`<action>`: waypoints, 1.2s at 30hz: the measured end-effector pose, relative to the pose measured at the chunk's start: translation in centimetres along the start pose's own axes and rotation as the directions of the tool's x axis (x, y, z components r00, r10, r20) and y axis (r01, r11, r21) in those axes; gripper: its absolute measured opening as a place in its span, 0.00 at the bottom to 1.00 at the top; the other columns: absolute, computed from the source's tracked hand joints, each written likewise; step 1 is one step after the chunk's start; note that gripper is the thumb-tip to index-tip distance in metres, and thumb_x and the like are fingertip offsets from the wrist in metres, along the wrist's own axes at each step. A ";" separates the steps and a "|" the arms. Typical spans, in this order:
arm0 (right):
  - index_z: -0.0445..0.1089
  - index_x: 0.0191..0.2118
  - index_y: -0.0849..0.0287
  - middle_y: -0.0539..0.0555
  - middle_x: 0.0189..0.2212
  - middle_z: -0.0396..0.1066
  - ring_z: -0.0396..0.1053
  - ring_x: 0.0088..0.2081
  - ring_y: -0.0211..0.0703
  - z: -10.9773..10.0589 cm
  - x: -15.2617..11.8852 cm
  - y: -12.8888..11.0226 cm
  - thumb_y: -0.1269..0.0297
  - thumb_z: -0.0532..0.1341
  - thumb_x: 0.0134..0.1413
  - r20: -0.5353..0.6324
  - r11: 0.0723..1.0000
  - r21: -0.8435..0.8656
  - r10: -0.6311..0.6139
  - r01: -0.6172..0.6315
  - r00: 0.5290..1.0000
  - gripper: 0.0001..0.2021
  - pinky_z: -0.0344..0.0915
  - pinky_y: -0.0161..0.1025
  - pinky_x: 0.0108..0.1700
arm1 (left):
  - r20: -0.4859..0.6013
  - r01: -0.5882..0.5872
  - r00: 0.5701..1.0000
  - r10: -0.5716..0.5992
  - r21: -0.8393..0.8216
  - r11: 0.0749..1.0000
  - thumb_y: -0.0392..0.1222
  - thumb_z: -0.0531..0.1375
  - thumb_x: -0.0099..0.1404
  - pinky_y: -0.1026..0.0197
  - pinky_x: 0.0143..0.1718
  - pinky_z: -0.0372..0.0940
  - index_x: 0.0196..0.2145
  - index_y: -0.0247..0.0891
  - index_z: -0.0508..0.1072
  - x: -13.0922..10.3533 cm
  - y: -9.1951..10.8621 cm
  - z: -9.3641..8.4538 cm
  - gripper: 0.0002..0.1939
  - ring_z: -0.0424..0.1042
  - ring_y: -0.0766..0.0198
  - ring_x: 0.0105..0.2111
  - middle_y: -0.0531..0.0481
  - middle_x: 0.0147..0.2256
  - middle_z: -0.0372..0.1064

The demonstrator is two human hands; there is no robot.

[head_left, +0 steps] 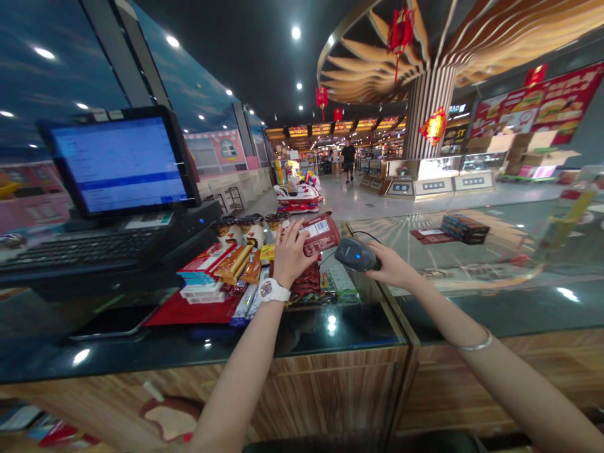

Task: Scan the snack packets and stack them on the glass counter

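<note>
My left hand (291, 253), with a white watch at its wrist, is closed on a dark red package (321, 234) whose barcode label faces up. Close to its right, my right hand (389, 265) grips a dark barcode scanner (356, 254) with a blue light on top. The scanner's head is beside the package's right end. Beneath and left of my left hand lie gold snack packs (233, 264), red and blue boxes (206, 261) and several lidded cups (251, 231). More packets lie under the package, partly hidden.
A monitor (123, 165) and keyboard (89, 245) stand at the left. A dark tablet-like device (116, 321) lies near the counter's front edge. On the glass counter at right are stacked boxes (465, 228). A person (348, 158) is far back in the aisle.
</note>
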State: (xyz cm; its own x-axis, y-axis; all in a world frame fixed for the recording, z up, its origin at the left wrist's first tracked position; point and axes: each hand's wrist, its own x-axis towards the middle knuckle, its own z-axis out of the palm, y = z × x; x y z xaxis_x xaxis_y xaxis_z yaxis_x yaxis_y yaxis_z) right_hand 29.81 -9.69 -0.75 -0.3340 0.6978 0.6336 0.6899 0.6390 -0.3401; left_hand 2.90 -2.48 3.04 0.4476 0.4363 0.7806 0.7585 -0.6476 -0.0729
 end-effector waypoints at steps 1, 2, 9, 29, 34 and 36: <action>0.69 0.47 0.57 0.58 0.46 0.70 0.70 0.50 0.54 -0.1 0.0 -0.1 0.65 0.62 0.46 -0.052 1.000 0.009 -0.001 0.001 0.999 0.18 0.67 0.48 0.52 | 0.004 -0.001 1.000 0.001 0.004 1.000 0.44 0.65 0.56 0.35 0.67 0.44 0.44 0.41 0.70 0.0 0.0 0.0 0.17 0.56 0.45 0.65 0.40 0.62 0.61; 0.69 0.48 0.57 0.59 0.46 0.71 0.70 0.51 0.55 -0.2 0.0 -0.2 0.64 0.63 0.47 -0.100 1.000 0.014 0.005 -0.003 0.995 0.19 0.67 0.49 0.53 | 0.009 -0.002 1.000 0.001 0.008 1.000 0.44 0.65 0.56 0.35 0.68 0.44 0.44 0.41 0.70 0.0 0.0 0.1 0.17 0.56 0.45 0.65 0.40 0.62 0.61; 0.71 0.49 0.57 0.59 0.46 0.74 0.72 0.49 0.56 -0.4 -0.3 -0.1 0.60 0.63 0.50 -0.301 0.995 -0.009 0.092 -0.100 0.949 0.19 0.69 0.50 0.51 | 0.034 -0.038 0.999 0.037 0.031 0.999 0.43 0.64 0.57 0.35 0.68 0.44 0.44 0.41 0.70 -0.1 0.1 0.2 0.17 0.56 0.45 0.65 0.40 0.62 0.61; 0.72 0.49 0.56 0.58 0.51 0.72 0.71 0.52 0.57 -0.3 -0.2 -0.2 0.60 0.63 0.49 -0.257 0.994 -0.043 0.083 -0.097 0.963 0.20 0.68 0.50 0.55 | 0.053 -0.054 0.997 0.052 0.036 0.998 0.41 0.63 0.56 0.35 0.68 0.44 0.42 0.41 0.71 -0.1 0.0 0.5 0.14 0.57 0.45 0.64 0.40 0.62 0.61; 0.72 0.50 0.56 0.59 0.51 0.72 0.71 0.52 0.57 -0.3 -0.2 -0.1 0.60 0.63 0.49 -0.243 0.994 -0.050 0.080 -0.095 0.967 0.20 0.67 0.51 0.55 | 0.054 -0.052 0.997 0.050 0.028 0.998 0.41 0.63 0.56 0.34 0.68 0.44 0.43 0.40 0.71 -0.1 0.0 0.5 0.15 0.57 0.45 0.64 0.40 0.62 0.61; 0.71 0.50 0.56 0.59 0.51 0.72 0.71 0.53 0.57 -0.3 -0.2 -0.1 0.60 0.63 0.49 -0.246 0.995 -0.051 0.071 -0.086 0.967 0.21 0.67 0.51 0.56 | 0.057 -0.052 0.997 0.050 0.026 0.998 0.41 0.64 0.56 0.34 0.68 0.43 0.43 0.41 0.71 -0.1 0.0 0.5 0.15 0.57 0.45 0.64 0.40 0.62 0.61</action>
State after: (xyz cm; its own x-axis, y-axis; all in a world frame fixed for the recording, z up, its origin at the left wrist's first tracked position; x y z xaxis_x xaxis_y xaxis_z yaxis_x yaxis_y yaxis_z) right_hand 30.00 -10.04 -0.65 -0.1154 0.6404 0.7593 0.7479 0.5591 -0.3579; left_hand 3.05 -2.19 2.63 0.5114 0.4380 0.7393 0.7462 -0.6530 -0.1294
